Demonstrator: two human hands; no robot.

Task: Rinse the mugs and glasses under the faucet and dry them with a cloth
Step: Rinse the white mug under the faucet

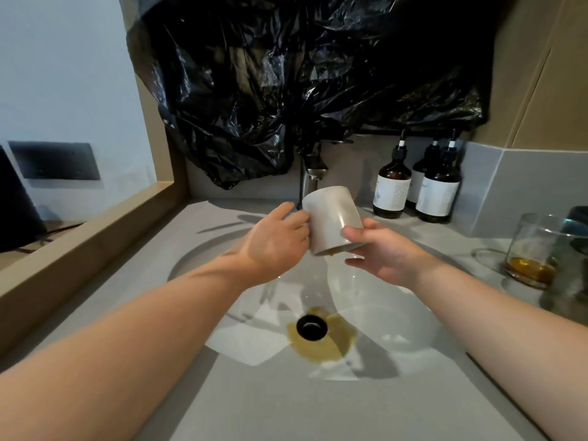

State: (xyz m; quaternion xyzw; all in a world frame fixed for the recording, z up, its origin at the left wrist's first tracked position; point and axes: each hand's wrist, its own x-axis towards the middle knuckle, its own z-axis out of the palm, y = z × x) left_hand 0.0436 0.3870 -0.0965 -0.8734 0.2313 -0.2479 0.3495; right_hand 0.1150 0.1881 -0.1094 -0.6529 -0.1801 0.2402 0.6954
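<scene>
Mug (331, 218): upturned, emptied.
Left hand (273, 243): grips its handle side.
Right hand (388, 253): pinches rim.
Pending: rinse, drying; glass (534, 249) right of hands, unemptied.

Matt ceramic mug (331, 218); glossy black plastic sheet (286, 84); brushed metal faucet (313, 173); clear glass tumbler (534, 246).

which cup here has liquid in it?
The clear glass on the counter at right: amber liquid sits in its bottom. The grey mug is tipped mouth-down over the sink.
</scene>
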